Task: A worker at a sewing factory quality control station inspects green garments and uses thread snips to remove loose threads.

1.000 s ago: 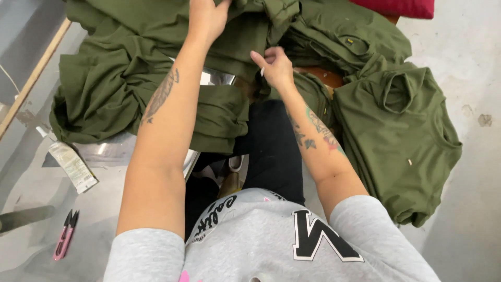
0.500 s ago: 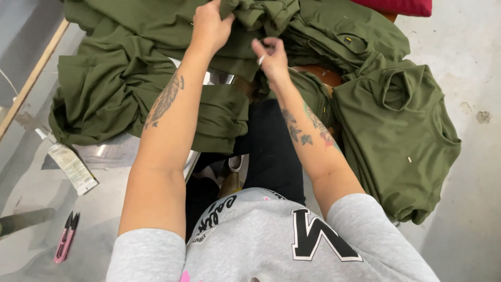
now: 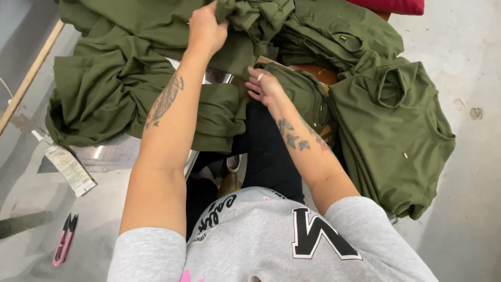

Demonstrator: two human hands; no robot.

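Note:
A heap of olive-green shirts [image 3: 120, 78] covers the metal table in front of me. My left hand [image 3: 206, 31] is closed on a bunched green shirt [image 3: 255, 15] at the top of the heap. Lower down, my right hand [image 3: 263, 86] rests with its fingers on the edge of a green garment [image 3: 302, 91] at the table's near edge; whether it pinches the cloth is unclear. A stack of folded green shirts [image 3: 396, 130] lies to the right, by my right forearm.
A pink thread snipper [image 3: 63, 245] lies on the metal table [image 3: 31, 209] at lower left, with a white tube [image 3: 65, 167] above it. A red cloth [image 3: 391, 5] shows at the top right. Grey concrete floor [image 3: 469, 78] lies to the right.
My left hand has drawn back toward me with the bunched shirt. My right hand has dropped from the heap to the garment edge near the table's front.

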